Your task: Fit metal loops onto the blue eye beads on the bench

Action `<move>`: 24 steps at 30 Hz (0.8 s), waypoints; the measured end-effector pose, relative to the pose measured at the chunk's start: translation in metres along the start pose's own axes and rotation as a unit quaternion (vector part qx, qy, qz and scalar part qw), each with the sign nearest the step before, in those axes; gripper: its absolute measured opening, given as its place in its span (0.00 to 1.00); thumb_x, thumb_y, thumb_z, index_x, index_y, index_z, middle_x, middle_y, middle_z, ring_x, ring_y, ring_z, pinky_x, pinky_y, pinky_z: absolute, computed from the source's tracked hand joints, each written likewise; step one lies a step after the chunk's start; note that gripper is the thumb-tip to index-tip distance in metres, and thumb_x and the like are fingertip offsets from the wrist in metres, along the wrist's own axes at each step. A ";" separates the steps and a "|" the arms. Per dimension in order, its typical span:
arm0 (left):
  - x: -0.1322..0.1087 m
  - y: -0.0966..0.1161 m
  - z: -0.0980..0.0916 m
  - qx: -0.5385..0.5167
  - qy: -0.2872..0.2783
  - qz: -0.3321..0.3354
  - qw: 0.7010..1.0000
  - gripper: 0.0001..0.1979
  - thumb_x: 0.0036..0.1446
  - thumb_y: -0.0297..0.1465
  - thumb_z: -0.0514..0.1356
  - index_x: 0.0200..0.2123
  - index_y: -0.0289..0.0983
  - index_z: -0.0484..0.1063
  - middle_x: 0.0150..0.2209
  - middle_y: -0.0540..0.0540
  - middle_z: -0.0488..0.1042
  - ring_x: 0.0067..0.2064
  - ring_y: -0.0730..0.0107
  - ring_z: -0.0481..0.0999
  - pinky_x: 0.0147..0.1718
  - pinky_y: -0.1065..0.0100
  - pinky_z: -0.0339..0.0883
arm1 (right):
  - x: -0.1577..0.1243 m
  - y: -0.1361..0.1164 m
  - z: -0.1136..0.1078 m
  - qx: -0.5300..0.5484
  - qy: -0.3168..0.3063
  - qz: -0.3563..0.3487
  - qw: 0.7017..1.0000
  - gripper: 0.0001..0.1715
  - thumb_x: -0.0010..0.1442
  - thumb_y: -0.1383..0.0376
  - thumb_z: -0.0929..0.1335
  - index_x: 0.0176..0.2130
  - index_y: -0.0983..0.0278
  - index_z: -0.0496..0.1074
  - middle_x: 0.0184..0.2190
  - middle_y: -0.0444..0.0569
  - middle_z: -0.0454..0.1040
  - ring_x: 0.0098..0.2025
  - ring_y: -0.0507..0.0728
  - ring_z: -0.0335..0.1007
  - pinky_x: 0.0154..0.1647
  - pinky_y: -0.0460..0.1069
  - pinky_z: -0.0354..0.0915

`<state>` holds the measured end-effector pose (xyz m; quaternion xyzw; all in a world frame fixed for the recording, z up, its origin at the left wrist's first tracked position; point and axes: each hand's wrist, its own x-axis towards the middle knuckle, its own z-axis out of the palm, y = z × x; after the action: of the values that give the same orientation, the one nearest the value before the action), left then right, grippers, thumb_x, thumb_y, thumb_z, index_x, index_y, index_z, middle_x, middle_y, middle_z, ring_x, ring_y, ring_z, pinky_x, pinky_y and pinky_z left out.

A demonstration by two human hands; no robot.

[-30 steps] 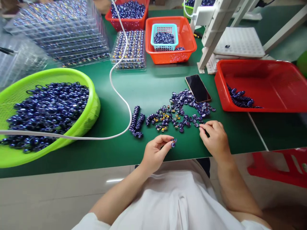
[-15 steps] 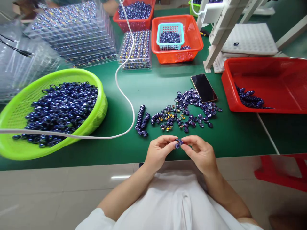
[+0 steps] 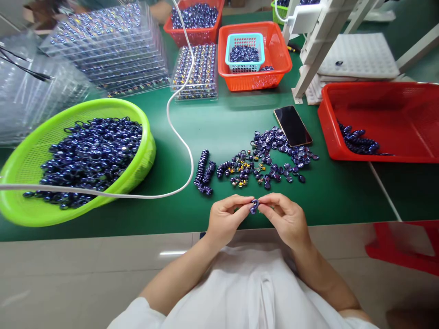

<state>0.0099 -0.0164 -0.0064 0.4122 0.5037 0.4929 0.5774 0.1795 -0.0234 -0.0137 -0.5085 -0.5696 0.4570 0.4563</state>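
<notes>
A small glossy dark-blue ring (image 3: 254, 208) with a rounded top is pinched between the fingertips of both hands, just above the table's near edge. My left hand (image 3: 226, 217) is closed on it from the left, thumb below and index finger above. From the other side, my right hand (image 3: 286, 219) pinches at the same ring, and its fingertips partly hide it. Beyond the hands lie loose dark-blue pieces (image 3: 274, 171), some mixed with gold-coloured bits (image 3: 243, 169). To their left, more rings are lined up in short rows (image 3: 201, 167).
A lime-green basket (image 3: 149, 151) heaped with dark rings stands at left, a white cable (image 3: 187, 183) crossing it. A phone (image 3: 293, 125) touches the loose pieces. Red bins (image 3: 394, 123), (image 3: 254, 82) stand right and behind. Clear trays (image 3: 113, 59) are stacked at back left.
The piece between my fingertips has turned slightly, and its ring shape shows more plainly now. Both hands stay in nearly the same place. The whole view has shifted a little.
</notes>
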 end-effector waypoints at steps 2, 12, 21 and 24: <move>-0.001 0.001 -0.001 0.044 -0.007 0.056 0.997 0.05 0.52 0.28 0.69 0.35 0.38 0.84 0.31 0.45 0.82 0.33 0.68 0.79 0.34 0.69 0.74 | 0.000 0.001 -0.001 -0.003 -0.002 -0.003 1.000 0.05 0.61 0.62 0.72 0.40 0.58 0.77 0.35 0.45 0.80 0.35 0.53 0.78 0.40 0.47 0.74; -0.004 0.002 -0.002 0.129 -0.054 0.187 0.972 0.09 0.59 0.26 0.63 0.41 0.39 0.82 0.35 0.42 0.83 0.36 0.65 0.80 0.39 0.63 0.74 | 0.000 -0.001 -0.001 0.002 0.000 0.009 1.000 0.05 0.63 0.62 0.70 0.40 0.59 0.76 0.33 0.45 0.80 0.32 0.53 0.78 0.36 0.47 0.75; -0.006 0.000 -0.003 0.136 -0.082 0.164 0.974 0.06 0.59 0.28 0.65 0.41 0.37 0.78 0.34 0.43 0.79 0.35 0.67 0.77 0.37 0.66 0.72 | -0.002 -0.002 0.004 0.079 -0.055 0.039 0.995 0.11 0.64 0.58 0.69 0.44 0.60 0.74 0.35 0.46 0.79 0.34 0.53 0.78 0.35 0.46 0.75; -0.006 0.001 -0.005 0.159 -0.094 0.186 0.965 0.05 0.60 0.27 0.62 0.41 0.37 0.76 0.34 0.44 0.78 0.35 0.68 0.76 0.37 0.67 0.72 | -0.002 -0.005 0.007 0.135 -0.066 0.045 0.988 0.10 0.64 0.58 0.69 0.43 0.60 0.74 0.33 0.46 0.78 0.31 0.51 0.76 0.31 0.45 0.74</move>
<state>0.0053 -0.0226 -0.0052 0.6298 0.4338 0.4643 0.4468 0.1717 -0.0261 -0.0103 -0.4363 -0.5082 0.5826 0.4605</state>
